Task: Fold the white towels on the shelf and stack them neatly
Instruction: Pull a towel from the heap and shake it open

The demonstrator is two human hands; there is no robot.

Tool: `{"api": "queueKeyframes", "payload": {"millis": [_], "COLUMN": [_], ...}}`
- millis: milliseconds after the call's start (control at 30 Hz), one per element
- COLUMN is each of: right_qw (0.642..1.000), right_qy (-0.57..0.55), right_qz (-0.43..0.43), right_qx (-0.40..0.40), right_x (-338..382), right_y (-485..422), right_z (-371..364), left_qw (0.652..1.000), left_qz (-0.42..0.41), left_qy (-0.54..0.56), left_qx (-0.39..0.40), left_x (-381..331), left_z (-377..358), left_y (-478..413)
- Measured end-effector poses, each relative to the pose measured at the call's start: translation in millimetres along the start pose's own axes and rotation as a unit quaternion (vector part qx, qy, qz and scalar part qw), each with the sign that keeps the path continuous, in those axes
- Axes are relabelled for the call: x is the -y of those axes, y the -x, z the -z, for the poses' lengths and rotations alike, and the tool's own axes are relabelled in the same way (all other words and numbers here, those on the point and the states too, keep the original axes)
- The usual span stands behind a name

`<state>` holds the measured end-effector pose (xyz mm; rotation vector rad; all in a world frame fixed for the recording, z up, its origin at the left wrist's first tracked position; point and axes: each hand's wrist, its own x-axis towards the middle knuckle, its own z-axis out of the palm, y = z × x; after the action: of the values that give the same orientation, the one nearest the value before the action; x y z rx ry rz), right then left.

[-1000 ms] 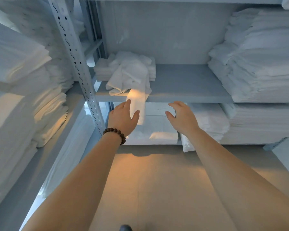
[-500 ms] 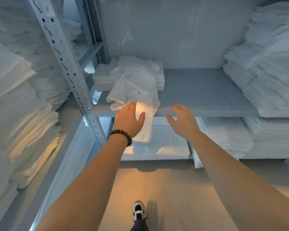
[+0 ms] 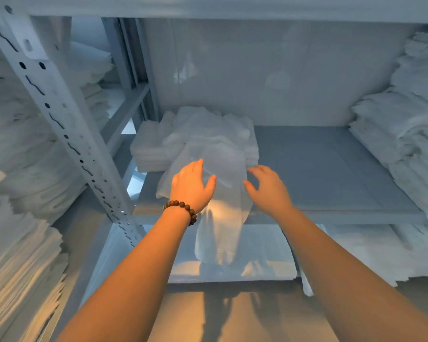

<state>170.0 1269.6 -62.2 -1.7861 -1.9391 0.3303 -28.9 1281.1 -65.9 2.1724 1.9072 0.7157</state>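
Hanging lengthwise off the shelf (image 3: 331, 169), towel (image 3: 220, 238) points down

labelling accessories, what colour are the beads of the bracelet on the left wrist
Dark brown, plain round beads on the bracelet, seen best in the head view.

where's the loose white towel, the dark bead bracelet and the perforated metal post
loose white towel (image 3: 218, 238): head view, its hanging lower part
dark bead bracelet (image 3: 182, 204): head view, a top bead
perforated metal post (image 3: 56, 112): head view, its front face
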Motion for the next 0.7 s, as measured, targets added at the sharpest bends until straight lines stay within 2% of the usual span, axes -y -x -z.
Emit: {"api": "queueKeyframes", "payload": {"millis": [333, 600, 700], "right_qw": [0.999, 0.997, 0.997], "right_qy": [-0.033, -0.012, -0.015], "right_qz": [-0.025, -0.023, -0.003], "right_qx": [0.006, 0.072, 0.071], "right_x": [-26, -58, -73], "right_y": [-74, -145, -170], "right_z": [-18, -25, -23], "left_qw": [1.0, 0.997, 0.997], "left_qz": [0.003, 0.042, 0.053], "left_qy": [-0.02, -0.042, -0.039], "left_qx": [0.018, 0.041, 0.028], "left_x": [0, -2, -10], "left_z": [-30, -58, -68], "left_y": [-77, -139, -161]}}
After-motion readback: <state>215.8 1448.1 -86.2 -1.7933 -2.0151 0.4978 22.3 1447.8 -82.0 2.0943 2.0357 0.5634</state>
